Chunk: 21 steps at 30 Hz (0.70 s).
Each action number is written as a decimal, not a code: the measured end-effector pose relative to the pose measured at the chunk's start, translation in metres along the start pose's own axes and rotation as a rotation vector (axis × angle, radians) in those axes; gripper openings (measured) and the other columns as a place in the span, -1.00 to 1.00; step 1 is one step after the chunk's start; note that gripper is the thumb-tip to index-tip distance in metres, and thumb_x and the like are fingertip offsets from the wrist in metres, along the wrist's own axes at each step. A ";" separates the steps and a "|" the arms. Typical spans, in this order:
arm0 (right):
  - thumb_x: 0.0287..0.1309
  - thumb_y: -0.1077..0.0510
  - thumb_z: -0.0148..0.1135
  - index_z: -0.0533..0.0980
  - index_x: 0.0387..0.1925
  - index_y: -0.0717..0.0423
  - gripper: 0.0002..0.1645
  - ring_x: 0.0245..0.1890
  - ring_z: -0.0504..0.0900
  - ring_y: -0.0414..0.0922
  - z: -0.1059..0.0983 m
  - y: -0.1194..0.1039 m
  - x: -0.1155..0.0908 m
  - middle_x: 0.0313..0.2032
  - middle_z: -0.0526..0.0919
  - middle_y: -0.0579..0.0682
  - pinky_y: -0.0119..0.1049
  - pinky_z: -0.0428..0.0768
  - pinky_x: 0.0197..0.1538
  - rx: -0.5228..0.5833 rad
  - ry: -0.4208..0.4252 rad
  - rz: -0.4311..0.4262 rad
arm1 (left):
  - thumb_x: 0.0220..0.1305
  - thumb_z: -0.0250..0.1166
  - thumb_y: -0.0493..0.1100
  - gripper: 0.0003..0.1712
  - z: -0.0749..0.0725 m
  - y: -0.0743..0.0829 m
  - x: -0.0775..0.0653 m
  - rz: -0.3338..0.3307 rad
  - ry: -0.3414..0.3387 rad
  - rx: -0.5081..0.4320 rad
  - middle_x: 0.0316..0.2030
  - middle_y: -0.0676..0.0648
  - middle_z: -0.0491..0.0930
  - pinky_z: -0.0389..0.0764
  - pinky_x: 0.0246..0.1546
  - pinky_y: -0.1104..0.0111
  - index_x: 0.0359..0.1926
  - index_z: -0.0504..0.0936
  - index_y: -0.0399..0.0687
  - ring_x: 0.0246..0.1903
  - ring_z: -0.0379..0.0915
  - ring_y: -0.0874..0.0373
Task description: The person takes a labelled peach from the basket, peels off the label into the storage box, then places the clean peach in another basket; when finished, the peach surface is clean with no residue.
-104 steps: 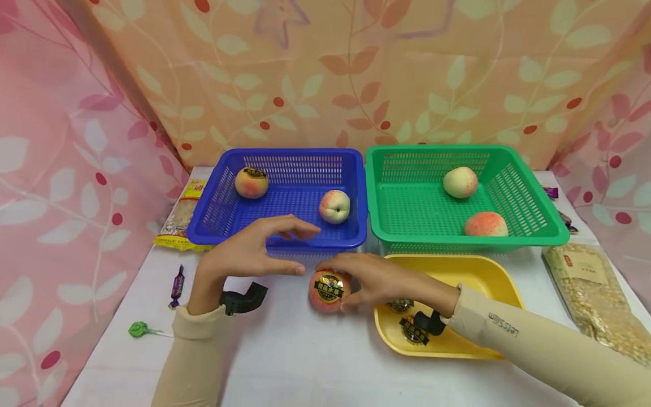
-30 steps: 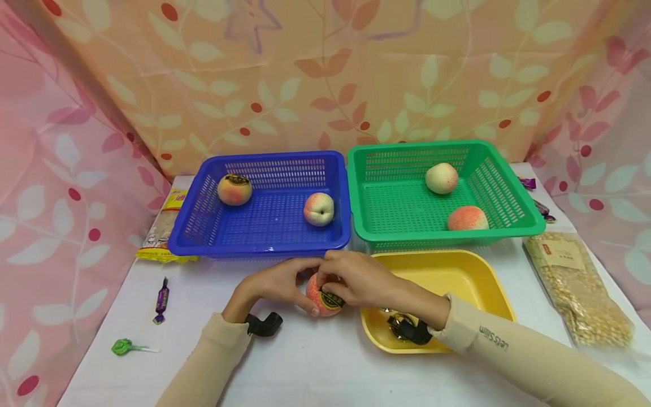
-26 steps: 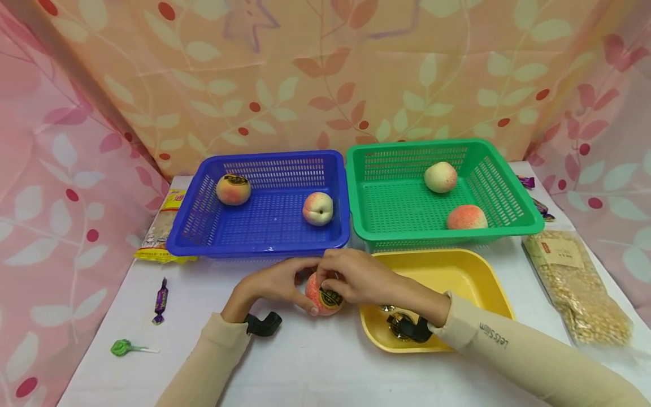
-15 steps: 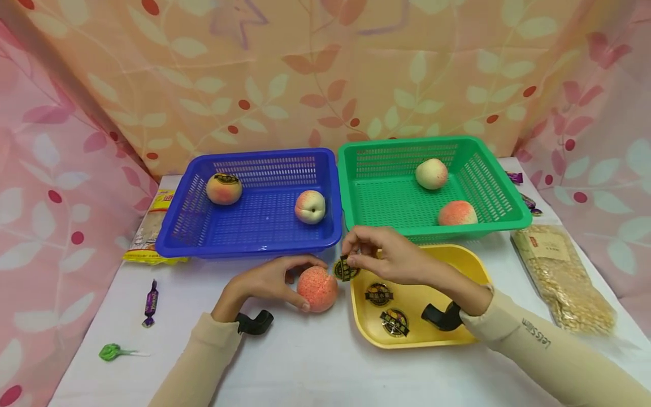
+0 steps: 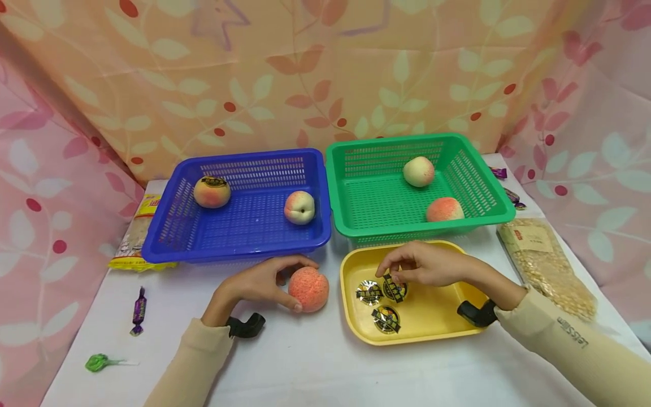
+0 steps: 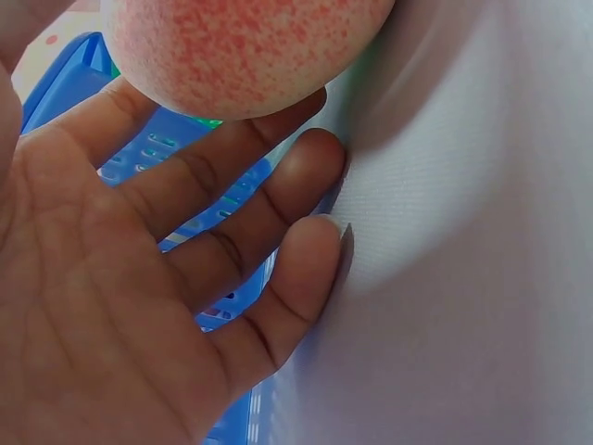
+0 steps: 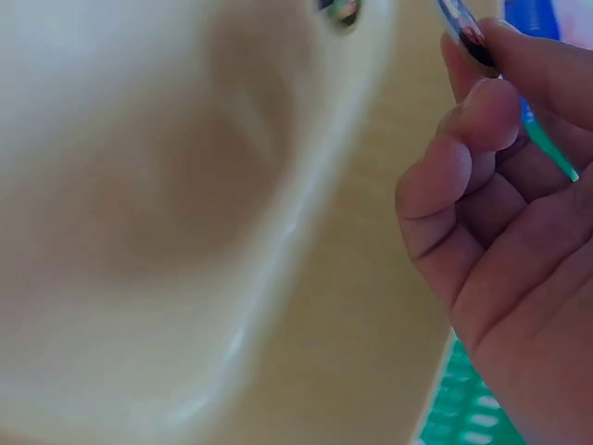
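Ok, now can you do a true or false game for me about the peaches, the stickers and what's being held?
1. The right hand's grip pinches a sticker. True.
2. The left hand's grip is on a purple candy. False: it is on a red peach.
3. Two more stickers lie in the yellow tray. True.
4. One peach in the blue basket has a black label. True.
5. The green lollipop is in the blue basket. False: it lies on the white cloth.
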State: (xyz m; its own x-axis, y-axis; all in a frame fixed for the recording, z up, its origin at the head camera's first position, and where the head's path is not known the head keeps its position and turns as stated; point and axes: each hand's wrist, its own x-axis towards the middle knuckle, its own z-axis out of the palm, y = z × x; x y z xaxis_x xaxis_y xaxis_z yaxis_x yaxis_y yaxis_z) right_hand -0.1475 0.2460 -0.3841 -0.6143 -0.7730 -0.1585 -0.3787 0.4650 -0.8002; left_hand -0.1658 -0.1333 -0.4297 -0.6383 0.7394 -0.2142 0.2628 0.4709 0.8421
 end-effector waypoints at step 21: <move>0.30 0.22 0.31 0.62 0.10 0.11 -0.66 -0.48 0.43 -0.30 -0.004 0.025 -0.007 -0.25 0.65 -0.04 -0.46 0.47 -0.34 -0.033 -0.063 0.124 | -0.05 0.66 0.00 -0.09 -0.001 0.000 -0.001 -0.006 -0.005 -0.004 0.23 0.06 0.55 0.45 0.15 0.13 0.36 0.49 0.15 0.16 0.40 0.06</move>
State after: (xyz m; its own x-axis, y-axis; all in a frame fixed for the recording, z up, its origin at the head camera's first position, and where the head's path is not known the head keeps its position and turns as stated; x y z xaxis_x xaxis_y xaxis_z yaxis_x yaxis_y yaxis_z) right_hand -0.1550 0.2648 -0.4005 -0.6136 -0.7339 -0.2915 -0.3257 0.5715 -0.7532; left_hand -0.1657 -0.1345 -0.4290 -0.6366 0.7386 -0.2220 0.2557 0.4737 0.8428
